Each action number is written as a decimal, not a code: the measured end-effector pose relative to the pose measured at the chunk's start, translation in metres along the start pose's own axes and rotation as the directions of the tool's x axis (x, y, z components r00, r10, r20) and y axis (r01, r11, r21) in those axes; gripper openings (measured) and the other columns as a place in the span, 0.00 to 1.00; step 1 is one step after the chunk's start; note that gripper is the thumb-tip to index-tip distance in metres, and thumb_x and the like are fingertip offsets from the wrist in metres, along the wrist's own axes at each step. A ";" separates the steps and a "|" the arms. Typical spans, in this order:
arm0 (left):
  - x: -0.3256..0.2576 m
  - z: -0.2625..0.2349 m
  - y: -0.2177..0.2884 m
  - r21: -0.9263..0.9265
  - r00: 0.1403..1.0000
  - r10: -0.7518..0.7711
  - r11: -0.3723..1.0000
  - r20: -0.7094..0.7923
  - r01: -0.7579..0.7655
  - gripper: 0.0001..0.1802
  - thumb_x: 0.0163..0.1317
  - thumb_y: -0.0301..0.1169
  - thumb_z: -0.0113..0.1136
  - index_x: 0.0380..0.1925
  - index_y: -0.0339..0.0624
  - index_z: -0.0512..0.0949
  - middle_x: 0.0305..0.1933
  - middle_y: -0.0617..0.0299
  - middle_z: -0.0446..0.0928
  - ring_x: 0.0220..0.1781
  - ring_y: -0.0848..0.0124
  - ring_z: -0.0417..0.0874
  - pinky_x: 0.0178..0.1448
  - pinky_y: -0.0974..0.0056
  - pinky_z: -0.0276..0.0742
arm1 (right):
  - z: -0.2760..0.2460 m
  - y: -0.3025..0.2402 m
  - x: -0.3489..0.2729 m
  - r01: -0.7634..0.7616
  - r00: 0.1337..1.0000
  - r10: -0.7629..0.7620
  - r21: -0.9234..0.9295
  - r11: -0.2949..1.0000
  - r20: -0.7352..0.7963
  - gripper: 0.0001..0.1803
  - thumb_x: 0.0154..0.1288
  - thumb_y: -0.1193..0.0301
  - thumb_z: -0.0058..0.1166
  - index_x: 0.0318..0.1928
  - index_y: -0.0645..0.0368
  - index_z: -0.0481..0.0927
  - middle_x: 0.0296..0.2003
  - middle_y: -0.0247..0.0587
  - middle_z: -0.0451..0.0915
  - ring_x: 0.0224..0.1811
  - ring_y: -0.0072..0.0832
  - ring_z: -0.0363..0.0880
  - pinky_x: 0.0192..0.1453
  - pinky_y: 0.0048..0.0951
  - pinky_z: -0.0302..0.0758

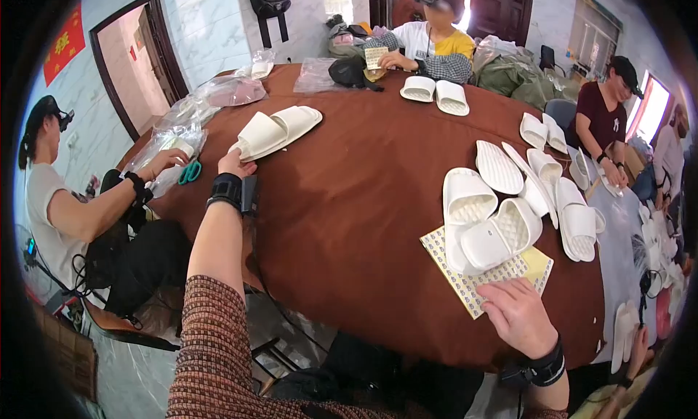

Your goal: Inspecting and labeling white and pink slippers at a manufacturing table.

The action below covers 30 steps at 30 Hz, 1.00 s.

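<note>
The fingertips of the left hand (236,162) are hidden behind the pair of white slippers (278,130). Much of the sticker sheet (486,274) is covered by a heap of slippers (493,226). The sheet's print is too small to be made out.

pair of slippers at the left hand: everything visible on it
The pair of white slippers looks like soft foam: open-toe slides with broad straps, stacked slightly offset. It lies on the brown table near the far left edge, toes pointing away. The left hand grips its near end. Clear plastic bags lie beside it.
</note>
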State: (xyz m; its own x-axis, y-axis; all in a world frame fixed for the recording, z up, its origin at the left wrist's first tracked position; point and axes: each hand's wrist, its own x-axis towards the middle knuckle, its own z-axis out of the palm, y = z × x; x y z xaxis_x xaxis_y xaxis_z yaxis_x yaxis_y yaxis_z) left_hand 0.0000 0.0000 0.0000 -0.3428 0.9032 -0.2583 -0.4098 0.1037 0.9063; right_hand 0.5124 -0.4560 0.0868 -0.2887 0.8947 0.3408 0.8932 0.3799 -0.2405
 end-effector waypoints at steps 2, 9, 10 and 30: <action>-0.013 0.007 0.000 -0.028 0.990 -0.100 0.995 -0.095 0.098 0.22 0.68 0.34 0.51 0.61 0.42 0.68 0.53 0.45 0.73 0.44 0.50 0.78 0.48 0.43 0.78 | 0.001 -0.002 -0.005 -0.001 0.999 0.001 -0.002 1.000 0.032 0.13 0.58 0.73 0.62 0.45 0.58 0.81 0.40 0.42 0.83 0.43 0.37 0.81 0.53 0.36 0.71; -0.017 0.021 0.008 -0.064 0.996 -0.076 0.995 -0.048 0.073 0.18 0.68 0.26 0.44 0.58 0.42 0.71 0.49 0.48 0.77 0.42 0.52 0.81 0.43 0.46 0.81 | 0.004 0.006 -0.001 -0.015 0.999 0.015 0.006 1.000 0.040 0.13 0.58 0.73 0.62 0.45 0.58 0.81 0.40 0.42 0.83 0.42 0.37 0.80 0.53 0.36 0.71; -0.016 0.023 0.007 -0.064 0.997 -0.074 0.995 -0.034 0.072 0.18 0.68 0.26 0.44 0.58 0.42 0.71 0.49 0.48 0.77 0.42 0.52 0.81 0.43 0.46 0.81 | 0.004 0.006 -0.001 -0.016 0.999 0.016 0.001 1.000 0.042 0.13 0.58 0.73 0.62 0.45 0.59 0.81 0.40 0.42 0.83 0.42 0.38 0.80 0.53 0.36 0.71; -0.229 0.064 0.057 -0.096 0.856 0.174 0.985 0.486 -0.146 0.12 0.68 0.26 0.50 0.48 0.30 0.72 0.46 0.49 0.78 0.39 0.59 0.82 0.41 0.55 0.83 | -0.001 -0.002 -0.006 -0.110 0.984 0.165 0.483 0.869 -0.072 0.20 0.67 0.74 0.55 0.58 0.63 0.74 0.48 0.50 0.82 0.48 0.38 0.82 0.54 0.35 0.76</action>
State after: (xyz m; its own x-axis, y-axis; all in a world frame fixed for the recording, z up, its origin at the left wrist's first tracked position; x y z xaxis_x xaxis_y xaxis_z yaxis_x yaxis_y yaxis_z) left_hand 0.1092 -0.1737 0.1325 0.0463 0.9940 0.0991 -0.4345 -0.0693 0.8980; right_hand 0.5130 -0.4621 0.0864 -0.1121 0.9257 0.3612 0.6414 0.3450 -0.6852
